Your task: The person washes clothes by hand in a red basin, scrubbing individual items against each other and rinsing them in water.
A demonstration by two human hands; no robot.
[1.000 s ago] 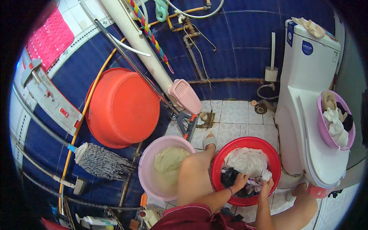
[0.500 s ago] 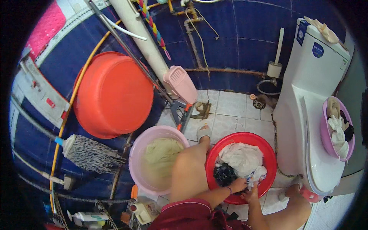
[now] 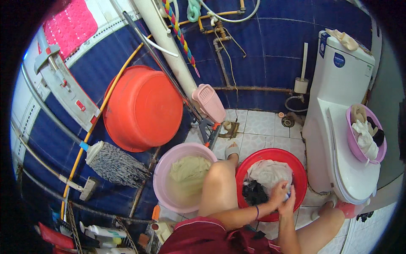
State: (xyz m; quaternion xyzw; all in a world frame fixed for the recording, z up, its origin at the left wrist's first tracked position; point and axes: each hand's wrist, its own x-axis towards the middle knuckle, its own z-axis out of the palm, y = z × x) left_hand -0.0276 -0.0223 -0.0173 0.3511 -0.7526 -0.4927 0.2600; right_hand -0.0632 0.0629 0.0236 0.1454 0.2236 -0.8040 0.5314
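Note:
Between my legs stands a red basin [image 3: 299, 186] with wet laundry in it. My left hand [image 3: 278, 193] and my right hand [image 3: 288, 201] are pressed close together over its near right side. Both are closed on a small white-and-blue cloth [image 3: 287, 196], mostly hidden by the fingers. A larger white cloth [image 3: 268, 172] lies bunched just beyond them. Beside my left hand, on the basin's left side, is a dark, shiny wet garment [image 3: 253, 192].
To the left a pink basin [image 3: 160, 182] holds a pale green cloth [image 3: 189, 171] in cloudy water. A purple basin [image 3: 352, 142] of clothes rests on the toilet [image 3: 325, 148]. A large orange tub [image 3: 144, 110] and a mop [image 3: 116, 165] are by the left wall.
My hands have come together and up around the small cloth, which was spread more loosely between them before. The view has shifted, so the surroundings appear moved slightly right.

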